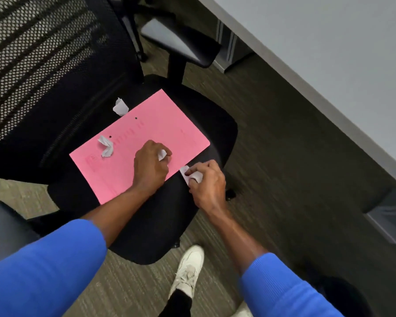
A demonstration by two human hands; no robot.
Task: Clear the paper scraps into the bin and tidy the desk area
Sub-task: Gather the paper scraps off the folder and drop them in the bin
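Head view, black office chair seat (160, 225): pink folder (151, 131) flat on it. L hand (150, 164) closed on white scrap (162, 154) atop folder. R hand (207, 183) pinching crumpled scrap (189, 176) at folder's right edge. 2 loose scraps: one (106, 145) on folder's left part, one (120, 107) at far edge.

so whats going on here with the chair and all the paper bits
A person in blue sleeves is picking crumpled paper scraps off an office chair seat. The left hand is closed on one scrap over a pink folder lying on the seat, and the right hand grips another at the folder's edge. Two scraps are still loose: one on the folder, one just beyond its far edge.
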